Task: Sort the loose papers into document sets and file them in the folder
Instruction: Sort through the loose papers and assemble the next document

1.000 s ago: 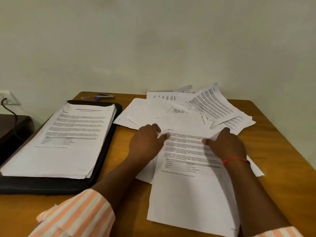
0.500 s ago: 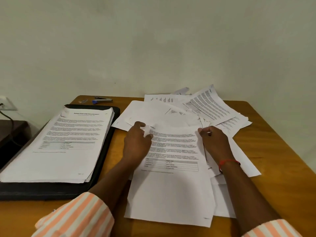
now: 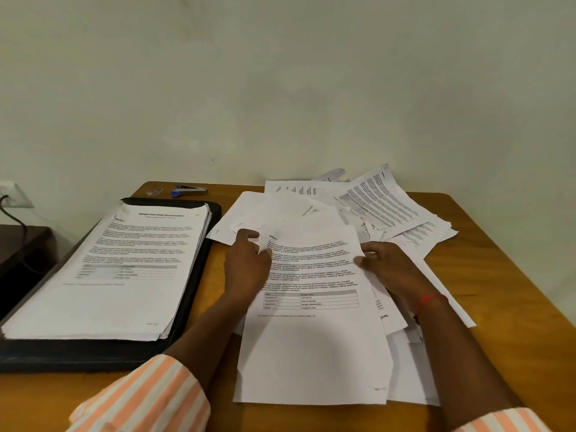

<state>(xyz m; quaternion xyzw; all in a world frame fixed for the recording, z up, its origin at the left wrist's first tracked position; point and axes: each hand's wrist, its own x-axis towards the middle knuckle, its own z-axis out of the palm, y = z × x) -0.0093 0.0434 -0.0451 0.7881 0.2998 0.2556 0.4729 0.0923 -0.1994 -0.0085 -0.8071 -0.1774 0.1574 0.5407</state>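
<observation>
Fingers [image 3: 251, 234] and thumb of the left hand [image 3: 246, 269] are closed on the left edge of a printed sheet [image 3: 311, 338], and its right edge is pinched likewise by the right hand [image 3: 392, 272]. At the far left a wall socket [image 3: 14, 194] with a dark cable is seen. Next, a black folder [image 3: 93, 353] is laid open on the wooden table [image 3: 505, 275], and a sorted stack [image 3: 103, 275] of printed pages is carried on it. Behind the folder a blue stapler [image 3: 188, 191] is placed near the wall. In the middle the printed sheet, bearing paragraphs and a small table, is held over the loose papers [image 3: 386, 204], which are spread in disorder toward the right rear corner. A red thread [image 3: 431, 302] is worn on the right wrist.
</observation>
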